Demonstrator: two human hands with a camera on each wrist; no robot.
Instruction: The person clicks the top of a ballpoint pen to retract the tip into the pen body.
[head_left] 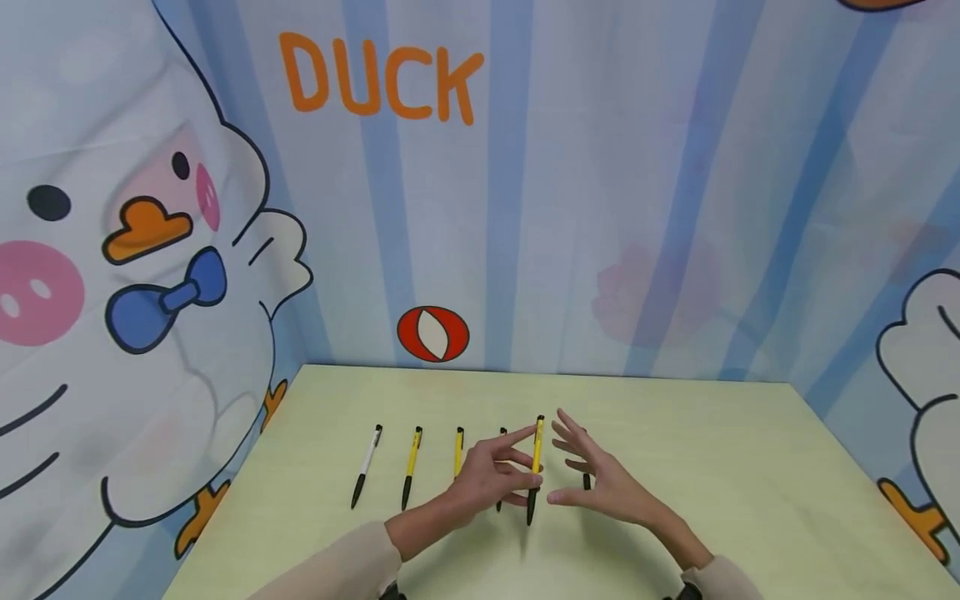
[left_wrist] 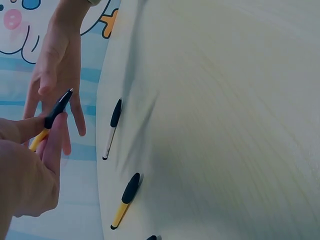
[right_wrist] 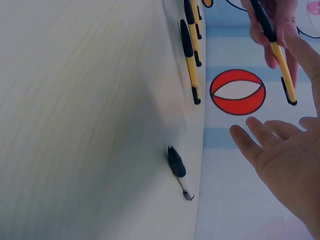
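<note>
In the head view, the left hand covers the lower part of the yellow pen behind it and the middle of the next pen; the right hand blocks most of the white pen behind it. Below the hands, the left sleeve and right sleeve run off the bottom edge, as do dark wrist pieces, too cropped to identify. From the left wrist, the held pen loses its upper end behind the left hand. From the right wrist, picture edges crop both hands.
</note>
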